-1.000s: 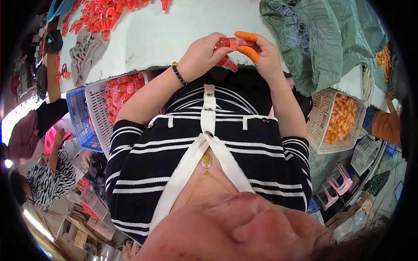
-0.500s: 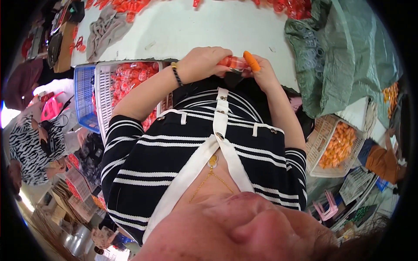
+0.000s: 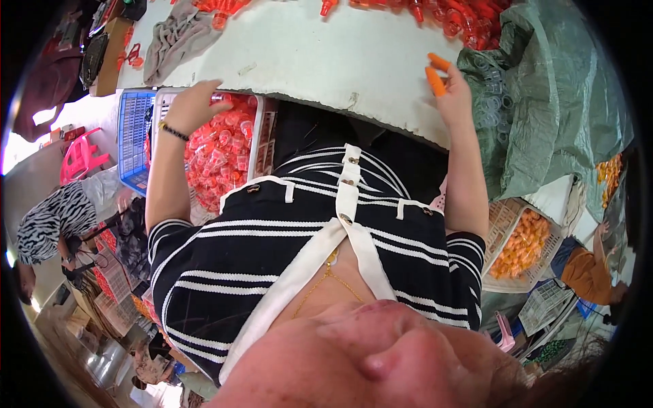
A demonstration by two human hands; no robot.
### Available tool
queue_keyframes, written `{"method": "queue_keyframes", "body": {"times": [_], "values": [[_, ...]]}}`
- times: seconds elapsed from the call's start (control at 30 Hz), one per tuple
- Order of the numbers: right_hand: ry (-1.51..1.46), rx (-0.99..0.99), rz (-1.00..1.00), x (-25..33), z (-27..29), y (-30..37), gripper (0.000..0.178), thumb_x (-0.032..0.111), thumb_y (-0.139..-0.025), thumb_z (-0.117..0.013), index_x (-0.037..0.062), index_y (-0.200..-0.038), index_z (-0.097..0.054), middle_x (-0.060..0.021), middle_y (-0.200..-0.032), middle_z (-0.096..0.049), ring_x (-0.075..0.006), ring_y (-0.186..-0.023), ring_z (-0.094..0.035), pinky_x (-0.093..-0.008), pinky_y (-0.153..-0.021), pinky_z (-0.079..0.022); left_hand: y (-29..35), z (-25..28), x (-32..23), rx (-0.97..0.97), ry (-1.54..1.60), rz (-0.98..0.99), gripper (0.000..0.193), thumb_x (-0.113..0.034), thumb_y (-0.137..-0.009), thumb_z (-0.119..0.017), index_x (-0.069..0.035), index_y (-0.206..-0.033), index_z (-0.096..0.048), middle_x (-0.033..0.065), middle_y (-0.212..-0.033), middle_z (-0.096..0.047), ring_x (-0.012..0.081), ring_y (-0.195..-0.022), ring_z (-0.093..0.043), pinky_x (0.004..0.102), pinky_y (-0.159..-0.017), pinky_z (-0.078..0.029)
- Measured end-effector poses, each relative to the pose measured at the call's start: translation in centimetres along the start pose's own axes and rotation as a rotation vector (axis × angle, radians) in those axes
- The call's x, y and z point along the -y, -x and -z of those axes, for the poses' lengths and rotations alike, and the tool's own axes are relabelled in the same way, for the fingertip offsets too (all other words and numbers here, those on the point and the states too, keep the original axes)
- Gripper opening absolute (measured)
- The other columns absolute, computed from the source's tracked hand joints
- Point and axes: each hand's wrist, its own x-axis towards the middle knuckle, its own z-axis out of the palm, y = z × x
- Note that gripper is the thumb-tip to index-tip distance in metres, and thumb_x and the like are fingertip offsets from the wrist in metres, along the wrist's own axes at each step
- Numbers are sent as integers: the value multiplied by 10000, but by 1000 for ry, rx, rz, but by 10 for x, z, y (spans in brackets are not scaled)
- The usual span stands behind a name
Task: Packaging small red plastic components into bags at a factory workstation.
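My left hand (image 3: 193, 107) is over the far end of a white plastic basket (image 3: 160, 112), fingers apart and nothing visible in them. Heaped in that basket are small red-and-clear plastic pieces (image 3: 219, 153). At the right, my right hand (image 3: 454, 95) is raised above the white tabletop's edge, its fingers apart and empty. Orange covers (image 3: 435, 81) sit on two of its fingertips. Beside it lie clear plastic rings (image 3: 491, 103) on an open green sack (image 3: 544, 115).
Red bottle-like pieces (image 3: 469, 24) lie along the far side of the white table (image 3: 320, 61). A grey cloth (image 3: 173, 42) rests at its left. A blue crate (image 3: 134, 136) adjoins the white basket. At right stands a beige basket (image 3: 500, 221) of orange pieces (image 3: 522, 245). Other people are at the far left and right.
My hands have parted from around a red-and-clear piece, which they no longer hold. The left went left to the basket; the right moved right and up toward the green sack.
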Motion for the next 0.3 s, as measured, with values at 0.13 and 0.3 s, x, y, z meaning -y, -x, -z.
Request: {"method": "queue_keyframes", "body": {"times": [0.13, 0.3], "values": [[325, -247, 279, 7, 11, -57, 395, 209, -860, -663, 56, -1209, -560, -99, -1090, -593, -181, -839, -592, -306, -681, -509, -78, -19, -24, -290, 144, -286, 424, -283, -889, -602, -37, -1230, -540, 163, -1181, -588, 317, -1100, -554, 375, -934, -440], [1015, -371, 238, 21, 23, -102, 432, 216, -878, -636, 126, -1284, -515, -131, -1257, -529, -275, -1060, -549, -404, -867, -477, -172, -19, -76, -534, 347, -248, 394, -293, -912, -566, -29, -1204, -559, 170, -1186, -587, 313, -1108, -548, 371, -939, -433]]}}
